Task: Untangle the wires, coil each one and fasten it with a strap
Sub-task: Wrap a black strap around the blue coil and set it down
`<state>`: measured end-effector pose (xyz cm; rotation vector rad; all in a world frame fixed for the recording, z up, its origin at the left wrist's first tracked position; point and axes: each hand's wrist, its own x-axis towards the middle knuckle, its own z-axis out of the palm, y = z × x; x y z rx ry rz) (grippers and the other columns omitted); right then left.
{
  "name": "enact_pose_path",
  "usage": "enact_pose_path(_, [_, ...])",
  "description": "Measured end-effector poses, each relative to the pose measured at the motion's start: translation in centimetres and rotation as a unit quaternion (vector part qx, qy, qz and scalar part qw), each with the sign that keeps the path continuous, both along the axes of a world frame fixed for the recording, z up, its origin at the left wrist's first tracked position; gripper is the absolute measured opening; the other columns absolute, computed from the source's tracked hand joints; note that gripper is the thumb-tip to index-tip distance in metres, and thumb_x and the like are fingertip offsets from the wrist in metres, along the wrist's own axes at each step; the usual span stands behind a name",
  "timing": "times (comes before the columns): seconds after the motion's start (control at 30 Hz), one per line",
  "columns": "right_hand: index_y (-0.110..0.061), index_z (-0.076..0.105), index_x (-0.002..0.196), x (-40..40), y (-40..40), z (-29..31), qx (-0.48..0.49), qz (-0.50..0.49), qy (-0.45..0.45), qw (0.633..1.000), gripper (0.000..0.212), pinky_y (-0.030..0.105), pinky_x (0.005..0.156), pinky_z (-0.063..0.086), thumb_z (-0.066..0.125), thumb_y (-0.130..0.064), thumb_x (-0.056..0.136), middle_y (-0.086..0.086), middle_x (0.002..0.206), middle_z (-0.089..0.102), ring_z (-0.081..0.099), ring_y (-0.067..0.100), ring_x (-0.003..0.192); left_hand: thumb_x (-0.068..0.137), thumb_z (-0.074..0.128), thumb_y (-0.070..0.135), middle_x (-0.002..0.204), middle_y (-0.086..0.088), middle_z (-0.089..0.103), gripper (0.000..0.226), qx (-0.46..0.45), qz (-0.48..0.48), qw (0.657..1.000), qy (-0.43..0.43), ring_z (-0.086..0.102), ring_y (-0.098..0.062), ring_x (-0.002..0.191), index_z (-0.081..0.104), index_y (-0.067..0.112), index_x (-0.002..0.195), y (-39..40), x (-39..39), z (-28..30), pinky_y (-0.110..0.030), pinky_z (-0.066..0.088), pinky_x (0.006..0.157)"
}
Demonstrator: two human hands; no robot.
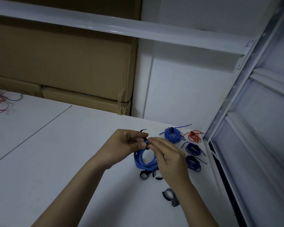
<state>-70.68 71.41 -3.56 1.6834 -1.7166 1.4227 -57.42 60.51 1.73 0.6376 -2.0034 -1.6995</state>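
- Left hand [126,143] pinching the top of a blue wire coil [145,159], fingers curled in close, thumb lying against the bundle.
- Right hand [168,158] meeting it from the opposite side, fingertips [152,141] drawn together on the black strap [145,139] at the coil's top; how tightly cannot be told.
- Strap's free tail [143,130] curling up just beyond the left fingers.
- Blue wire coil hanging below both sets of fingertips, looped in a round bundle, lower edge touching or close to the white table [56,145]; partly hidden behind the right hand.
- Lying beyond the right fingers: a second blue coil [172,134], already strapped, then a red coil [193,136]; two dark blue coils [193,158] sitting beside the right knuckles, each strapped.
- Loose straps [143,175] lying under the held coil, more near the right wrist.
- Tangled red and dark wires [0,100] lying well apart, far beyond the left hand.
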Motion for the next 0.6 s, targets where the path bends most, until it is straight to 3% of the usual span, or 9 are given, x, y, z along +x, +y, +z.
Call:
enact_pose_path(0.13, [-0.003, 0.067, 0.115, -1.0, 0.6, 0.2, 0.058, 0.057, -0.029, 0.996, 0.029, 0.015, 0.092, 0.047, 0.065, -0.008, 0.086, -0.004, 0.116, 0.063, 0.057, -0.006, 0.108, 0.082, 0.068, -0.002, 0.089, -0.004, 0.074, 0.035, -0.002, 0.006, 1.000, -0.007, 0.071, -0.008, 0.078, 0.066, 0.012, 0.114, -0.1, 0.0, -0.3, -0.014, 0.053, 0.070])
enact_pose_path(0.23, [-0.003, 0.069, 0.111, -1.2, 0.6, 0.3, 0.065, 0.054, -0.033, 0.996, 0.026, 0.012, 0.089, 0.046, 0.063, -0.008, 0.086, -0.007, 0.111, 0.062, 0.055, -0.011, 0.104, 0.081, 0.069, -0.002, 0.092, -0.008, 0.073, 0.036, 0.004, 0.006, 1.000, -0.006, 0.071, -0.009, 0.079, 0.066, 0.011, 0.115, -0.1, -0.1, -0.4, -0.014, 0.053, 0.071])
enact_pose_path(0.43, [-0.002, 0.070, 0.105, -0.3, 0.0, 0.2, 0.044, 0.010, -0.035, 0.998, 0.024, 0.016, 0.090, 0.047, 0.054, -0.013, 0.090, 0.004, 0.104, 0.067, 0.059, 0.004, 0.099, 0.093, 0.059, 0.015, 0.083, 0.009, 0.075, 0.016, -0.062, 0.028, 0.997, 0.019, 0.069, -0.002, 0.080, 0.072, 0.016, 0.102, 0.4, -0.4, 0.0, -0.012, 0.052, 0.070])
enact_pose_path(0.6, [-0.003, 0.070, 0.107, 0.4, -0.1, 0.4, 0.043, 0.010, -0.040, 0.998, 0.026, 0.013, 0.088, 0.047, 0.053, -0.014, 0.091, 0.003, 0.102, 0.067, 0.059, 0.003, 0.097, 0.091, 0.063, 0.018, 0.079, 0.005, 0.074, 0.019, -0.170, 0.079, 0.982, 0.009, 0.070, -0.009, 0.074, 0.063, 0.032, 0.104, 0.4, -0.4, -0.5, -0.032, 0.058, 0.076])
